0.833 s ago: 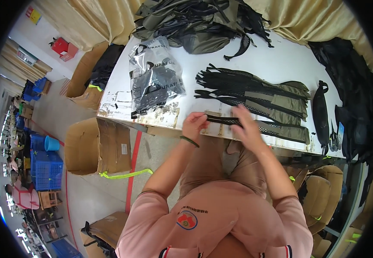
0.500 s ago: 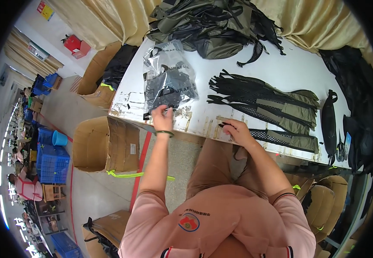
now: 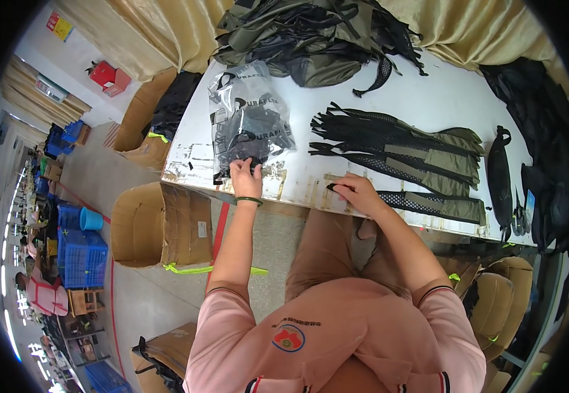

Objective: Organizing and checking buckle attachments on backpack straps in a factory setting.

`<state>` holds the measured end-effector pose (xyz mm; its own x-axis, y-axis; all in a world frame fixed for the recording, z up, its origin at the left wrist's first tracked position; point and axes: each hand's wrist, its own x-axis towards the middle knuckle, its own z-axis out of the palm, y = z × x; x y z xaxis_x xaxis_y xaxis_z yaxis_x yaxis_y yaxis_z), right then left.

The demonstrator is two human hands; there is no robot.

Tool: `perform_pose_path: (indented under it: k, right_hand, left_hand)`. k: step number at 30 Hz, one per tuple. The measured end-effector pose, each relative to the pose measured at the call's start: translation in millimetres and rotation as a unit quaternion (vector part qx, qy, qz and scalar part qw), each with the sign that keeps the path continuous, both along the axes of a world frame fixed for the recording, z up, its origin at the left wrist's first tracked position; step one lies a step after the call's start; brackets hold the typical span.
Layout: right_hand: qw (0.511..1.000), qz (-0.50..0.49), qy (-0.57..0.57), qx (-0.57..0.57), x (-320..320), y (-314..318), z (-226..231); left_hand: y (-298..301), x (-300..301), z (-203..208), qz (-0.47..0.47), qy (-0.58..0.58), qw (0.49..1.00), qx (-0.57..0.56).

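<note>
My left hand (image 3: 246, 178) is at the near mouth of a clear plastic bag (image 3: 253, 105) holding dark plastic pieces (image 3: 253, 134). Its fingers are curled in against the black pieces at the opening; what they pinch is too small to name. My right hand (image 3: 358, 193), closed at the table's front edge, pinches the black end of a shoulder strap (image 3: 429, 206) of black mesh and olive fabric, which stretches away to the right. Behind that one, several similar straps (image 3: 409, 150) lie in a layered row.
Olive and black backpack pieces (image 3: 297, 46) are heaped at the back of the white table (image 3: 314, 105). Scissors (image 3: 520, 213) and a black padded piece (image 3: 499, 177) lie on the right, by hanging black fabric (image 3: 537, 118). A cardboard box (image 3: 186, 223) stands below the left edge.
My left hand has reached slightly farther in at the bag's mouth, its fingers now against the black pieces. My right hand keeps its pinch on the strap end. The whole view has shifted slightly.
</note>
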<state>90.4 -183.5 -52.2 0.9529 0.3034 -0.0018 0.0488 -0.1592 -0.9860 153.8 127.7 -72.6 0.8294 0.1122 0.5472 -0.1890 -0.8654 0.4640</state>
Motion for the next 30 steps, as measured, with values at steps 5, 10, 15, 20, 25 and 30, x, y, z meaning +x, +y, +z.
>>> perform_pose_path:
  k: [5,10,15,20,25,30]
  right_hand:
    - [0.998,-0.04,-0.035,-0.041,5,6,1]
    - [0.994,-0.041,0.092,0.049,-1,-1,24]
    - [0.984,-0.013,0.124,0.131,-15,-1,43]
    - [0.964,0.01,0.169,0.206,-21,-14,44]
    - [0.972,0.036,0.135,0.189,-22,-19,50]
    - [0.996,0.057,-0.064,0.012,-18,-25,56]
  left_hand:
    - [10,-6,9,-0.016,-0.058,0.998,0.02]
    - [-52,-35,29,-0.148,0.183,0.703,-0.672]
    - [-112,-73,47,-0.235,0.365,0.473,-0.767]
    - [-131,-74,32,-0.26,0.4,0.38,-0.792]
    - [-143,-75,38,-0.279,0.427,0.346,-0.788]
    - [-145,-75,41,-0.236,0.458,0.37,-0.773]
